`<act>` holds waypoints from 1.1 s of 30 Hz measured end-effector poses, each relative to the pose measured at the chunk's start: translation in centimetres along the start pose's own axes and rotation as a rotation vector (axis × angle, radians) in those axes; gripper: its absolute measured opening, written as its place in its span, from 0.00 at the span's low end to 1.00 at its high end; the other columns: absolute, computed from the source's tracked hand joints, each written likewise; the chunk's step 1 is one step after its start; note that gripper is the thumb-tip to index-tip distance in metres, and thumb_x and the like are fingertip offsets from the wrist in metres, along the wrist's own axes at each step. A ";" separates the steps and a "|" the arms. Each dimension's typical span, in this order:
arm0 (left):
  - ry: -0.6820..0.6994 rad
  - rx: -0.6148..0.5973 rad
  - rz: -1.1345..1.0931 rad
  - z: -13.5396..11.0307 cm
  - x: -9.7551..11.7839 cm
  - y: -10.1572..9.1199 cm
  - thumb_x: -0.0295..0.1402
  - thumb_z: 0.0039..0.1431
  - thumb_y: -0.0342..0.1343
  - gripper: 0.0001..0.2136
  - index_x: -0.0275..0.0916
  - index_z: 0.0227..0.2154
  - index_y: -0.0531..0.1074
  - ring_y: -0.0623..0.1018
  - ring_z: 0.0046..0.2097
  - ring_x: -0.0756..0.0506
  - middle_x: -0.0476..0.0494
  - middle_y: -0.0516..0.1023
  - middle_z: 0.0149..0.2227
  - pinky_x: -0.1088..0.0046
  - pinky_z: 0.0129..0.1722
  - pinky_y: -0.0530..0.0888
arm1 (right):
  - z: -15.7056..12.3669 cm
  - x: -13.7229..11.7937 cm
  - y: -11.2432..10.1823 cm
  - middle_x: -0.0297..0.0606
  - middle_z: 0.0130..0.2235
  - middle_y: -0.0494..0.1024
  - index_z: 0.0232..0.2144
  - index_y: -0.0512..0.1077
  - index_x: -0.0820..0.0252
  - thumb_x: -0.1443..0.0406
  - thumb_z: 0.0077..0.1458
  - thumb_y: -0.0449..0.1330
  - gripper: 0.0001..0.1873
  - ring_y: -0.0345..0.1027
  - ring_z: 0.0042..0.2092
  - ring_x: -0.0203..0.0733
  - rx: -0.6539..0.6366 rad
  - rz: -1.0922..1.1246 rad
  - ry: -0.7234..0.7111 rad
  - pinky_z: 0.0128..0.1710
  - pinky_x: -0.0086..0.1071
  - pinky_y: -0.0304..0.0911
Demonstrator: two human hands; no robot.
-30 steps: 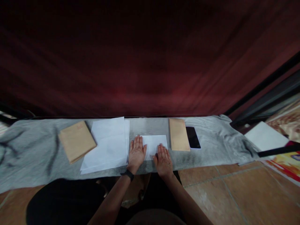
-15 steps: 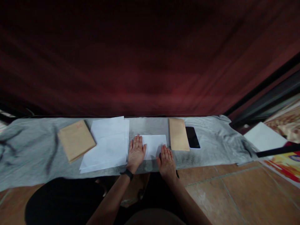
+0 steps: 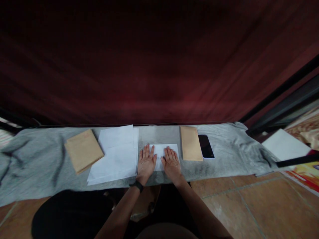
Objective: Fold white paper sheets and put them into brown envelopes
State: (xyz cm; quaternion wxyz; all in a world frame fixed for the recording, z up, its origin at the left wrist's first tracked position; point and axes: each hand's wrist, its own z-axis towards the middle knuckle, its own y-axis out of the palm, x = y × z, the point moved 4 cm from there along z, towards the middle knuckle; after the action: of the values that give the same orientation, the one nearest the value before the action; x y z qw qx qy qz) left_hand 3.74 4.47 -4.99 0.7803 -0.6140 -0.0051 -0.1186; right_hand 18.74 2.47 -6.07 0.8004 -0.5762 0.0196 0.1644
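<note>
A folded sheet of white paper (image 3: 159, 150) lies flat on the grey cloth in front of me. My left hand (image 3: 146, 163) rests palm down over its left part, fingers stretched out. On its right part lies my right hand (image 3: 171, 164), also flat with fingers extended. Just left of my left hand is a stack of larger white sheets (image 3: 116, 152). A single brown envelope (image 3: 191, 144) lies right of the folded paper, touching or slightly covering a dark-screened phone (image 3: 206, 146).
A stack of brown envelopes (image 3: 84, 150) overlaps the white sheets' left edge. Grey cloth (image 3: 231, 149) covers the long narrow surface. A dark red curtain (image 3: 154, 83) hangs behind it. A white board-like piece (image 3: 286, 146) is at the far right, above the tiled floor (image 3: 229, 205).
My right hand has moved left, from the folded paper's right edge further onto it. My left hand stays on the paper's left part. The view has shifted slightly.
</note>
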 end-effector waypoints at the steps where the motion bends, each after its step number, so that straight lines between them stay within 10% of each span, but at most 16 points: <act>1: 0.000 -0.002 0.006 0.0 0.0 0.0 0.38 0.69 0.42 0.26 0.36 0.68 0.56 0.54 0.71 0.36 0.32 0.53 0.70 0.49 0.67 0.56 | -0.1 0.2 0.0 0.52 0.68 0.60 0.68 0.54 0.67 0.59 0.69 0.48 0.30 0.53 0.68 0.50 0.011 -0.012 0.018 0.66 0.48 0.49; 26: -0.005 0.016 -0.010 0.0 0.0 -0.1 0.39 0.69 0.41 0.26 0.36 0.67 0.57 0.53 0.71 0.37 0.34 0.55 0.70 0.49 0.68 0.54 | -6.6 2.4 -3.2 0.55 0.68 0.59 0.71 0.41 0.68 0.56 0.70 0.47 0.36 0.55 0.67 0.54 0.119 -0.066 0.001 0.63 0.48 0.55; 33: 0.138 -0.037 -0.065 -1.4 3.8 -0.3 0.38 0.71 0.40 0.25 0.35 0.67 0.57 0.54 0.71 0.41 0.38 0.57 0.69 0.54 0.69 0.54 | -6.6 2.2 -3.1 0.57 0.67 0.60 0.71 0.42 0.70 0.57 0.70 0.48 0.36 0.54 0.67 0.55 0.138 -0.067 0.004 0.63 0.49 0.55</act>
State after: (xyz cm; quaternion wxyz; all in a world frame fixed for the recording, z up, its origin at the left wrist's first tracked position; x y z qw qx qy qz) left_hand 7.20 2.35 -4.51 0.7629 -0.6184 0.0308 -0.1858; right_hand 22.76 -4.02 -5.93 0.8431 -0.5204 0.0134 0.1346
